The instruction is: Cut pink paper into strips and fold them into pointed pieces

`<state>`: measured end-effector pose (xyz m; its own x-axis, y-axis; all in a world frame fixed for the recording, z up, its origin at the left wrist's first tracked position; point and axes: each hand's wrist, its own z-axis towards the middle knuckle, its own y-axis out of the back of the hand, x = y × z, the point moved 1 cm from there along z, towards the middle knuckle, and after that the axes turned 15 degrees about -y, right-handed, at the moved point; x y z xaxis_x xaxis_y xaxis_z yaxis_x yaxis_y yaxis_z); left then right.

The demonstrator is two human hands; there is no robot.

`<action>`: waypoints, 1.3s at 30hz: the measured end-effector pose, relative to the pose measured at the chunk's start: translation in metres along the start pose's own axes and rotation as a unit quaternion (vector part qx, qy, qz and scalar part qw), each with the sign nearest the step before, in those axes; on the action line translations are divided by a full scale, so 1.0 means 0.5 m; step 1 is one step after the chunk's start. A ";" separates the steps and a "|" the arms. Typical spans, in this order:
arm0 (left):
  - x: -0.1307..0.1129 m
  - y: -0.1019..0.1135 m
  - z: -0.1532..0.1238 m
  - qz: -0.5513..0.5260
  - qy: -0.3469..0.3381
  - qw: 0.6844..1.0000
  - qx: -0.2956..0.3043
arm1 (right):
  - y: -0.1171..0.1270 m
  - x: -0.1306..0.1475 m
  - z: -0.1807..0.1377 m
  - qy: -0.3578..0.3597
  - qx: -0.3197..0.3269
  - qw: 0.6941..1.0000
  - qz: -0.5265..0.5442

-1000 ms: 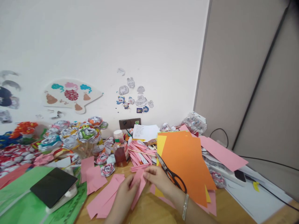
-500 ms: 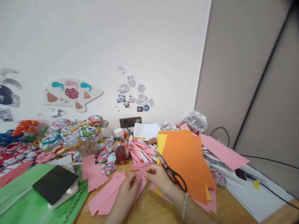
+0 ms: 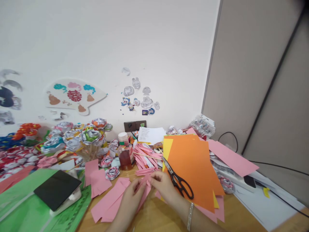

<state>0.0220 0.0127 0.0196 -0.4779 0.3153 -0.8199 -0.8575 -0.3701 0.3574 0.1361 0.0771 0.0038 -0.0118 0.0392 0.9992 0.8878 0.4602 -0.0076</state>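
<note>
Between my two hands is a pink paper strip, pinched near its far end and hanging down toward me. My left hand is closed on it from the left side. From the right, my right hand pinches the same strip with thumb and fingers; the fingertips cover part of the paper. More pink strips lie on the table left of my left hand. Black-handled scissors rest on orange paper sheets just right of my right hand.
A jar of reddish-brown liquid stands behind my hands, near a pile of folded pink strips. Paper flowers crowd the back left. A black tablet-like panel on a stand sits on a green sheet. A power strip lies right.
Both hands stay on the pink strip in nearly the same place. Only a slight shift of the view shows.
</note>
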 end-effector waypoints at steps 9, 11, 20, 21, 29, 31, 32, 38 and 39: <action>-0.006 0.002 -0.001 0.057 0.006 0.998 -0.007 | 0.000 0.008 -0.008 -0.004 0.002 1.000 -0.009; -0.013 0.003 -0.002 0.060 0.010 0.998 -0.010 | 0.000 0.009 -0.009 -0.002 0.003 1.000 -0.014; -0.022 0.005 -0.003 0.073 0.021 0.997 -0.005 | 0.000 0.010 -0.009 0.041 -0.001 0.998 -0.048; -0.021 0.006 -0.002 0.075 0.018 0.997 -0.001 | 0.001 0.010 -0.010 0.040 -0.001 0.998 -0.050; -0.017 0.010 0.001 0.081 0.008 0.997 0.008 | 0.003 -0.004 -0.003 0.054 0.005 0.994 -0.093; -0.017 0.010 0.001 0.082 0.018 0.996 -0.003 | 0.001 -0.014 0.000 0.040 0.009 0.994 -0.104; -0.017 0.009 0.001 0.081 0.024 0.996 -0.007 | 0.000 -0.019 0.001 0.027 0.014 0.994 -0.104; -0.012 0.008 0.004 0.017 0.068 0.998 -0.005 | -0.004 -0.030 0.004 0.009 0.081 0.995 -0.061; -0.011 0.009 0.005 0.015 0.070 0.997 -0.011 | -0.004 -0.028 0.004 0.016 0.086 0.994 -0.059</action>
<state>0.0203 0.0113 0.0269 -0.4700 0.1788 -0.8644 -0.8384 -0.3966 0.3738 0.1337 0.0774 -0.0102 -0.0942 -0.0507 0.9943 0.7887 0.6056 0.1056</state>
